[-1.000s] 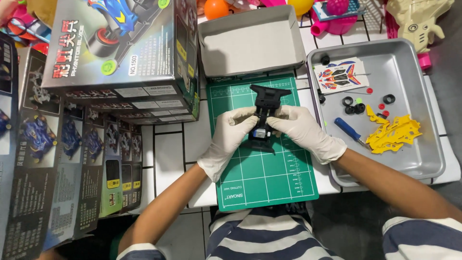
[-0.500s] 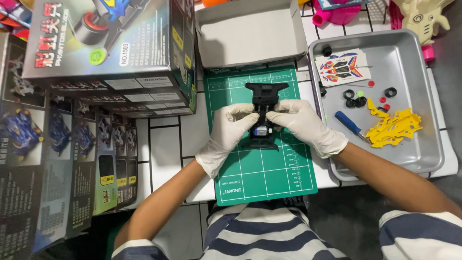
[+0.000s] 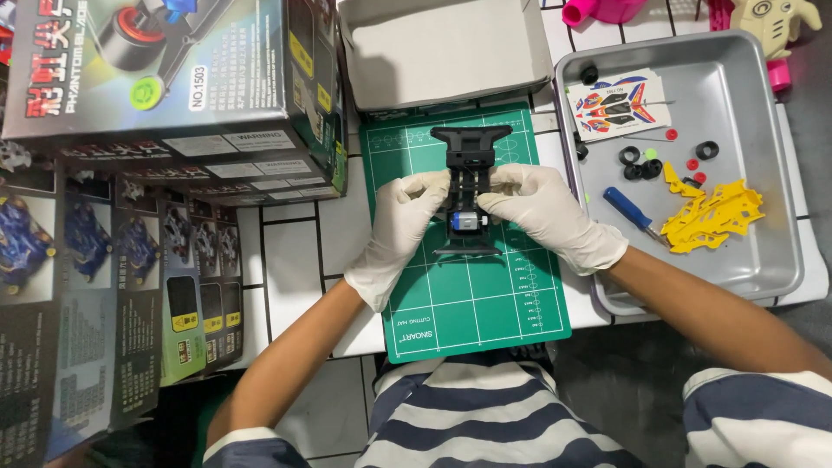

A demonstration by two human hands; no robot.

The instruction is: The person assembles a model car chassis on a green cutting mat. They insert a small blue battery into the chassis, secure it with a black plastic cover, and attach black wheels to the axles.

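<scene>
Your left hand [image 3: 400, 227] & right hand [image 3: 542, 211], both in white gloves, pinch the black toy car chassis [image 3: 469, 187] from either side, fingers curled onto its middle. The chassis rests on the green cutting mat [image 3: 472, 286], long axis running away from you, w/ a small silver motor [image 3: 466, 222] seated near the end closest to you, between your fingertips. Just right of the mat, a metal tray [image 3: 763, 173] holds a blue screwdriver [image 3: 633, 208], yellow plastic parts [image 3: 711, 217], black tyres [image 3: 641, 163] & a sticker sheet [image 3: 617, 104]. An open grey box [image 3: 442, 52] sits beyond the mat; stacked kit boxes [image 3: 165, 95] fill the left.
</scene>
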